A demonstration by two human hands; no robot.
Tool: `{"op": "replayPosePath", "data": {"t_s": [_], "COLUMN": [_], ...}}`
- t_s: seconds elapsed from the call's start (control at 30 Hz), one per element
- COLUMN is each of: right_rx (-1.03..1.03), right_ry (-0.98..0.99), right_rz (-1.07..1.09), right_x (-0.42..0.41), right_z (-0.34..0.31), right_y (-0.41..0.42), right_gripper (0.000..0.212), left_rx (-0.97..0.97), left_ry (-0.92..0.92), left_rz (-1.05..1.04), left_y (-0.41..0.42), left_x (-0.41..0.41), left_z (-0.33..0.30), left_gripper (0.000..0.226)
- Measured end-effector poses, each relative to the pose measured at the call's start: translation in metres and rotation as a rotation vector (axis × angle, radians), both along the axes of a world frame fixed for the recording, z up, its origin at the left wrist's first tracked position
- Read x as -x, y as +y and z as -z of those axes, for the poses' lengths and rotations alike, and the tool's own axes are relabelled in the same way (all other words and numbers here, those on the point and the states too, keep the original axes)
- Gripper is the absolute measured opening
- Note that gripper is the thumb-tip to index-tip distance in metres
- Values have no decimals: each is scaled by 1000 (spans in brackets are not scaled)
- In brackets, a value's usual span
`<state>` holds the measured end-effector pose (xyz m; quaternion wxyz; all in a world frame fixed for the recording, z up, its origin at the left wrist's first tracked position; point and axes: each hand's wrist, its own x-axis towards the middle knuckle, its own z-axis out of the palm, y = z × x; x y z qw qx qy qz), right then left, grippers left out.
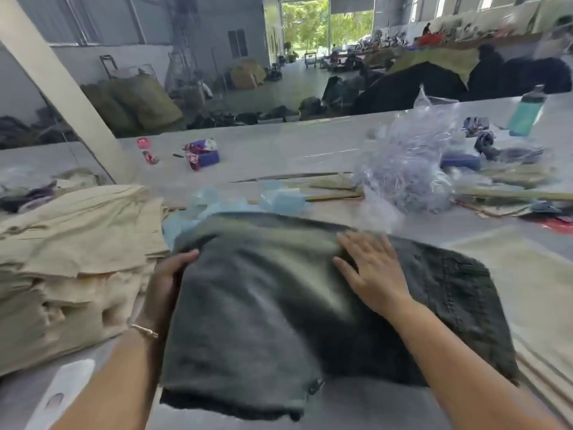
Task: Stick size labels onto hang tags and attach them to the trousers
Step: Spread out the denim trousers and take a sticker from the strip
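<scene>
A folded pair of dark grey-green trousers point(263, 305) lies in front of me on the table, blurred by motion. My left hand point(167, 280) grips its left edge, thumb on top and fingers tucked under the cloth. My right hand point(369, 268) rests flat on the upper right part of the trousers, fingers spread. Flat beige hang tags or card strips point(331, 184) lie behind the trousers. No size label shows in either hand.
A tall stack of beige trousers point(71, 252) stands at my left. Pale blue plastic bags point(279, 200) and a heap of clear plastic fasteners point(406, 169) lie behind. A teal bottle point(527, 113) stands far right. A white tool point(62, 395) lies near left. Beige cloth point(527, 290) covers the right side.
</scene>
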<state>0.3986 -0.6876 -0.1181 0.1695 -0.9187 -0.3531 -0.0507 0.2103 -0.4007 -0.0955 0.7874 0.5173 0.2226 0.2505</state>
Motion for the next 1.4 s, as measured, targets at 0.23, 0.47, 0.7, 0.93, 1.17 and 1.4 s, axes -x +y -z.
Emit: {"op": "replayPosePath", "data": {"t_s": [0.23, 0.47, 0.7, 0.93, 1.17, 1.4], "right_rx": [236, 206, -209, -312, 6, -83], "right_ry": [195, 436, 498, 329, 264, 213], "right_rz": [315, 885, 754, 242, -63, 394], "right_x": [14, 12, 4, 68, 87, 43], "right_z": [138, 117, 85, 71, 70, 67], "right_y": [-56, -89, -90, -30, -42, -101], "right_gripper": [64, 91, 16, 23, 23, 48], "left_rx": [-444, -1112, -1355, -816, -436, -7], "left_ry": [1011, 1289, 783, 399, 469, 535], "left_rz": [-57, -209, 166, 596, 405, 318], "left_y": [41, 11, -68, -157, -199, -221], "left_x": [60, 32, -17, -61, -97, -117], "left_z": [139, 134, 133, 119, 120, 120], "left_gripper": [32, 47, 37, 15, 11, 31]}}
